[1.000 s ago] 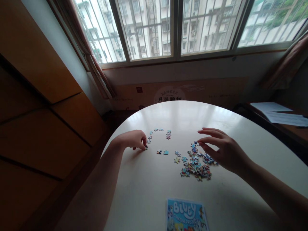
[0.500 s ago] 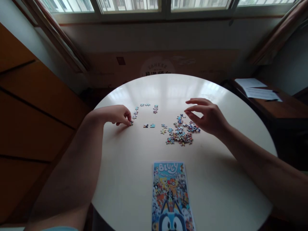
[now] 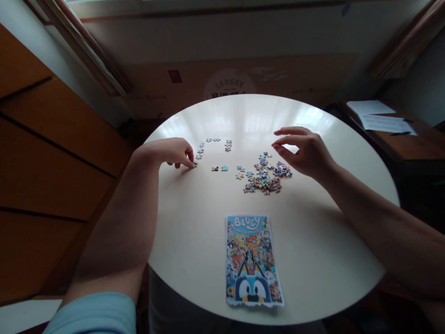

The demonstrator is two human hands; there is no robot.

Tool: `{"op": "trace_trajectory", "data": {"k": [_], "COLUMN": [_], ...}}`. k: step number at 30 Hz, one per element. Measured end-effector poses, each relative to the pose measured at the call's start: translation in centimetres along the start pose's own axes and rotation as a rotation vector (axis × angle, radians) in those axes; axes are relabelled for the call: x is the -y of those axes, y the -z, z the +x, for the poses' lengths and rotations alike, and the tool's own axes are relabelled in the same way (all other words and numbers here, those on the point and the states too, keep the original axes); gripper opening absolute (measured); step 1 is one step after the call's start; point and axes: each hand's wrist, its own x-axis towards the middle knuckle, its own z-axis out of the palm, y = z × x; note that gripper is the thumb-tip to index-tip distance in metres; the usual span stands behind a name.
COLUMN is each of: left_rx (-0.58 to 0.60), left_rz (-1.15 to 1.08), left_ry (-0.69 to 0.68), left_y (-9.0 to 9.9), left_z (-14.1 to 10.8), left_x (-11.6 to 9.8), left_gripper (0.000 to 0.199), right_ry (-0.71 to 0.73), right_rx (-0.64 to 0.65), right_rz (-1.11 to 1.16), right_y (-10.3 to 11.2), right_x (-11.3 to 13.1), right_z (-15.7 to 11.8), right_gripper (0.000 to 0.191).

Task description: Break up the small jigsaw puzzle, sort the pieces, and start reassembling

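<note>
My left hand [image 3: 181,153] is at the left of the round white table [image 3: 194,246], its fingertips closed on a small dark puzzle piece [image 3: 195,164] at the tabletop. That piece lies at the lower end of a slanting line of pieces [image 3: 200,150]. My right hand [image 3: 306,150] hovers with fingers apart and nothing between them, just above and right of the heap of puzzle pieces [image 3: 266,178]. Between the hands lie a short column of pieces [image 3: 228,145], two pieces at the top [image 3: 213,139] and a light blue piece [image 3: 224,168] beside a darker one [image 3: 215,169].
A Bluey picture sheet [image 3: 253,260] lies near the table's front edge. On the right, a brown side table [image 3: 392,141] holds white papers [image 3: 385,123]. An orange-brown cabinet [image 3: 45,153] stands at the left.
The view has tilted down, so the whole picture sheet now shows and the table sits higher in view. Both hands keep nearly the same pose and place over the table.
</note>
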Motion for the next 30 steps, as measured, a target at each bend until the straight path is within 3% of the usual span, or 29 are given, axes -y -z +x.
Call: {"op": "trace_trajectory", "data": {"k": [11, 21, 30], "left_rx": [-0.047, -0.012, -0.124], "left_rz": [0.056, -0.063, -0.128], "left_ry": [0.054, -0.049, -0.011], "left_y": [0.0, -0.1, 0.0], "left_z": [-1.0, -0.8, -1.6], "left_x": [-1.6, -0.3, 1.5], "left_gripper": [0.04, 0.04, 0.037], "right_ry": [-0.012, 0.04, 0.044], "right_rx": [0.008, -0.003, -0.008], "right_rz": [-0.013, -0.032, -0.027], "right_y": [0.2, -0.2, -0.5], "right_x": [-0.3, -0.4, -0.7], "right_z": [-0.1, -0.1, -0.2], "right_gripper": [0.017, 0.02, 0.021]}}
